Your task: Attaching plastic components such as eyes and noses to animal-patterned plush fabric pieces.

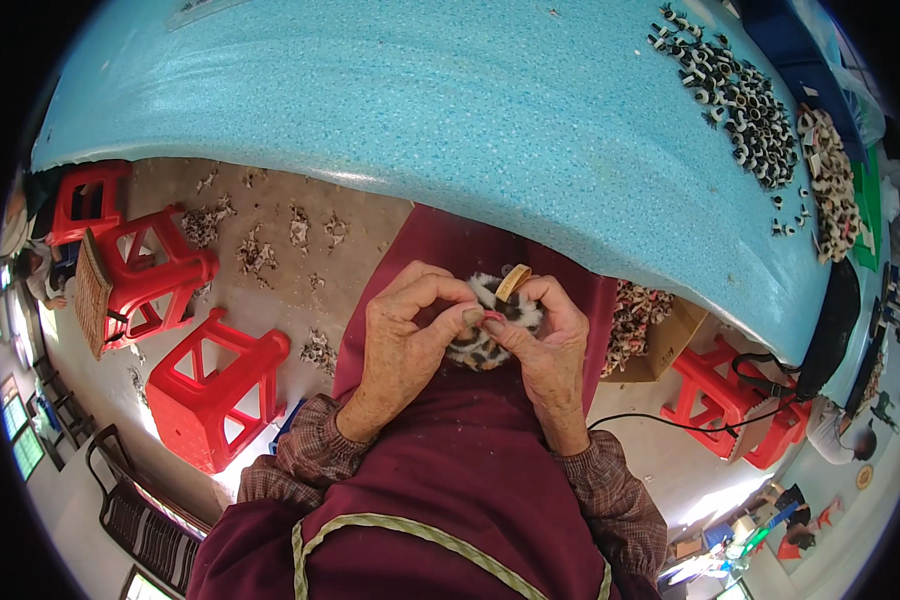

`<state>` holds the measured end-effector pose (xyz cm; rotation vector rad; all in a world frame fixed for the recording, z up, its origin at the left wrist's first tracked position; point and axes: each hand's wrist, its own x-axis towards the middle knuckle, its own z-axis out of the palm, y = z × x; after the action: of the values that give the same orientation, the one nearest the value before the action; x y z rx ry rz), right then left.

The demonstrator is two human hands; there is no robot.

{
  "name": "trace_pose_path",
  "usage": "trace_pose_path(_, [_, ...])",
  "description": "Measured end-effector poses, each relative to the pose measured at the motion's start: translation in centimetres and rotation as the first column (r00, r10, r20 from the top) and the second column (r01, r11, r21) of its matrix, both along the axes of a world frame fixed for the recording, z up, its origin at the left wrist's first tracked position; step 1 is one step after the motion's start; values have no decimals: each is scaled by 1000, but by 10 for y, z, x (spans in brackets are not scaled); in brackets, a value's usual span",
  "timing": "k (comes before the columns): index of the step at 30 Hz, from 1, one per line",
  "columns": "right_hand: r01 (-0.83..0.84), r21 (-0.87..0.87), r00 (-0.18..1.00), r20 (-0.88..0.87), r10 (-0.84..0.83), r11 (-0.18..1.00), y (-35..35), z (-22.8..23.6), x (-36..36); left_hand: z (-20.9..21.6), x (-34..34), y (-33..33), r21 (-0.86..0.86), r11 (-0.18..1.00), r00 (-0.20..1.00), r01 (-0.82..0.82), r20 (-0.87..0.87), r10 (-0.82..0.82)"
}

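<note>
Over my lap, in front of the table edge, I hold a small furry plush piece (pixel 478 354) with white fur and dark spots. My left hand (pixel 412 325) pinches at its upper left side, thumb and forefinger together. My right hand (pixel 550 335) grips it from the right, with the thumb pressed near a small pinkish-red bit (pixel 492 317) at the middle. A yellowish tag or strip (pixel 513 282) sticks up by my right forefinger. My fingers cover part of the plush, and I cannot make out exactly what the left fingertips pinch.
A speckled blue table (pixel 370 100) spans the far side. On its right lie a heap of small black-and-white parts (pixel 740 110) and a pile of furry pieces (pixel 828 185). A cardboard box (pixel 670 345) stands below. Red stools (pixel 215 390) and scraps (pixel 257 255) are on the floor.
</note>
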<state>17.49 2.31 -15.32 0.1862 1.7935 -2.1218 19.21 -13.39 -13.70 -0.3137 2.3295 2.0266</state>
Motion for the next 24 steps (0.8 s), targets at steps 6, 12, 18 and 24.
trace_pose_path(6, [-36, 33, 997, -72, 38, 999, 2, -4, -2, -8, 2, 0, 420, 905, 971, -71, 238, -34])
trace_pose_path(12, [-39, -90, 985, 163, 54, 995, 2, 16, -9, -16, 4, -3, 694, 711, 923, -117, 339, -179])
trace_pose_path(18, [-38, -86, 981, 186, 54, 996, 0, 7, -9, -22, 3, -2, 812, 510, 858, -284, 452, -242])
trace_pose_path(24, [-156, 279, 988, 39, 151, 948, -1, 18, -13, -29, 5, -5, 845, 361, 808, -395, 507, -301])
